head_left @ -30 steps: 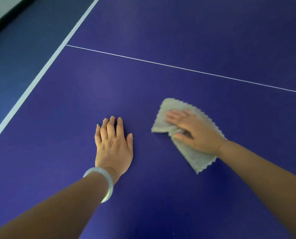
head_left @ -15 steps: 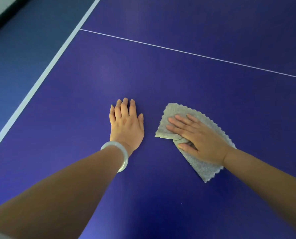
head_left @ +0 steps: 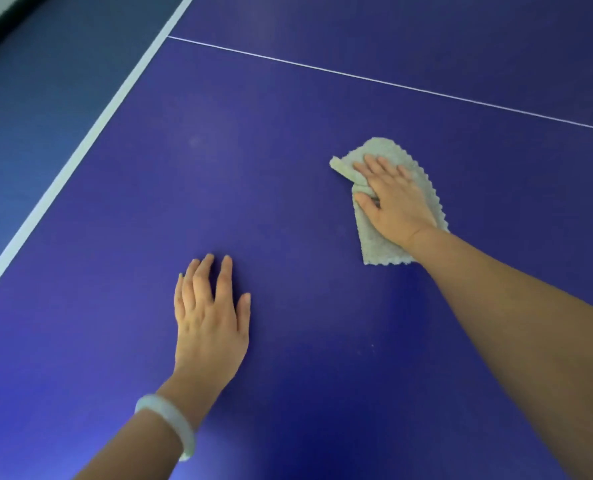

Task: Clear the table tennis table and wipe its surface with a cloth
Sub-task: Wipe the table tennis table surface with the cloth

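The table tennis table (head_left: 253, 174) is dark blue and fills most of the view. A grey-green cloth (head_left: 374, 249) with a scalloped edge lies bunched on it, right of centre. My right hand (head_left: 393, 202) presses flat on the cloth, with the thumb hooked under a fold. My left hand (head_left: 210, 320) rests palm down on the bare surface nearer to me and to the left, fingers slightly spread, holding nothing. A pale bangle (head_left: 170, 420) sits on my left wrist.
A thin white centre line (head_left: 392, 84) crosses the table beyond the cloth. The white edge stripe (head_left: 91, 136) runs along the table's left side, and past it is the blue floor (head_left: 28, 116). A faint smudge (head_left: 194, 142) shows on the surface.
My right hand has pushed the cloth away from me and to the right, bunching it more. My left hand has stayed flat on the table and now lies nearer to me than the cloth.
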### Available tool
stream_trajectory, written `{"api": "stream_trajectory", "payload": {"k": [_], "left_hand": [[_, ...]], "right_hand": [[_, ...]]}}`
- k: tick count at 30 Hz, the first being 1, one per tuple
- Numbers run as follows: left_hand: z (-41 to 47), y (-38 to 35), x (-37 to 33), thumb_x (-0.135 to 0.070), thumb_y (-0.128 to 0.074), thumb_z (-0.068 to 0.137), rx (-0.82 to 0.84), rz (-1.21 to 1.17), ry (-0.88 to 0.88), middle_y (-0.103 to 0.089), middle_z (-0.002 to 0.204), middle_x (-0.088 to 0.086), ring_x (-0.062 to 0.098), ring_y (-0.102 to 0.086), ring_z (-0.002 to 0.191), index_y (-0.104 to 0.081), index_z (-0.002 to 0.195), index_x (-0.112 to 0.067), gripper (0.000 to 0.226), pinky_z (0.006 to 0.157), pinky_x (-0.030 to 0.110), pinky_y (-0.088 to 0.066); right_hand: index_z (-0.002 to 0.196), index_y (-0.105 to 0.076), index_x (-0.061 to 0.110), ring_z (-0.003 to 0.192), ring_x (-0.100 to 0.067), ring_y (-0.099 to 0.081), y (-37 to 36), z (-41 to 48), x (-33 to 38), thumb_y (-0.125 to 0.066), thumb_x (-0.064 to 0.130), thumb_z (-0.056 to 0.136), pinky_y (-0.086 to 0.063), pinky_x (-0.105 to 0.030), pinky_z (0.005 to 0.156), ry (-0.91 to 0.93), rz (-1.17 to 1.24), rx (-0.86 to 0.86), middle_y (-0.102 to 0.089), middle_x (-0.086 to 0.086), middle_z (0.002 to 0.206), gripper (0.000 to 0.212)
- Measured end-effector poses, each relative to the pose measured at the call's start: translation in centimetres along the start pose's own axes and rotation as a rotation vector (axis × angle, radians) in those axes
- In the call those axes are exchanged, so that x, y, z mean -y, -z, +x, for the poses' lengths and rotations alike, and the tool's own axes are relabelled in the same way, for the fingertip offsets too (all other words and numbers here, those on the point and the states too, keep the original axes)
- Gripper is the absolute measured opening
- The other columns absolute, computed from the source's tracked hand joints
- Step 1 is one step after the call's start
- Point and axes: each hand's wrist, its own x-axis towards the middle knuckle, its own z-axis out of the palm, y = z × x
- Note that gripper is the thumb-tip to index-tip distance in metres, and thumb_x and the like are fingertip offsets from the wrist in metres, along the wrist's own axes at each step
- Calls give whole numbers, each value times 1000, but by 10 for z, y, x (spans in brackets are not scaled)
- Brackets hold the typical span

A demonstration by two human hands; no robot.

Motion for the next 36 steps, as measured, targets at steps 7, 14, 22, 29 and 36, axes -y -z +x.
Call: {"api": "stream_trajectory", "payload": {"k": [7, 14, 22, 29, 36], "left_hand": [[-53, 1, -4, -44, -26, 100, 41, 82, 1, -35, 152, 19, 36, -27, 145, -39, 148, -6, 62, 120, 53, -20], [-61, -4, -9, -48, -16, 100, 93, 200, -6, -24, 159, 19, 34, -14, 150, -26, 154, -8, 69, 123, 50, -9], [-59, -3, -9, -47, -17, 100, 89, 180, 2, -21, 160, 17, 33, -11, 151, -23, 155, -10, 66, 124, 48, -6], [-59, -3, -9, -44, -27, 102, 87, 178, 9, -18, 162, 16, 31, -8, 151, -21, 155, -10, 64, 124, 46, -2], [-59, -1, -11, -43, -28, 102, 96, 157, 16, -17, 162, 15, 30, -7, 151, -21, 156, -10, 63, 124, 46, -2]], "right_hand": [[155, -26, 37, 153, -7, -1, -10, -91, 22, -40, 39, 105, 3, -35, 124, 573, 52, 191, -11, 16, 165, 53], [153, -26, 38, 153, -12, -12, -4, -152, -14, -36, 40, 101, -6, -42, 125, 160, 164, 47, -21, 11, 162, 53], [152, -31, 36, 152, -6, -8, -21, -217, 36, -32, 44, 103, -2, -36, 125, 310, 128, 68, -23, 9, 163, 50], [158, -19, 20, 153, -18, -9, -29, -242, 62, -22, 45, 102, -8, -45, 125, -185, 29, -75, -17, -2, 165, 62], [159, -7, 20, 153, -12, 7, -46, -302, 91, -20, 50, 104, -10, -45, 124, 78, -8, 32, 1, 3, 167, 64]]}}
